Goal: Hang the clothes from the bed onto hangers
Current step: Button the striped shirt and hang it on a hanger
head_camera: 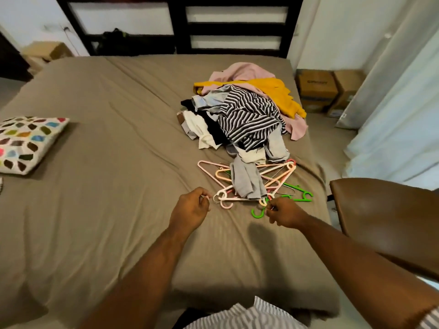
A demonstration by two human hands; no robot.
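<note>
Head view: one clothes pile (249, 115) sits on the bed (118, 162), with striped, yellow, pink, white and grey pieces mixed. Just nearer than the pile lies one hanger tangle (273, 179) in pink, peach and green. The count is unreadable. The hangers lie flat, most hooks toward the viewer. One grey garment (247, 181) trails from the pile across them. Left grip (190, 207) pinches a pink hook (207, 197). Right grip (282, 213) pinches at the tangle's near end. One pillow (26, 143) lies far left of the pile.
</note>
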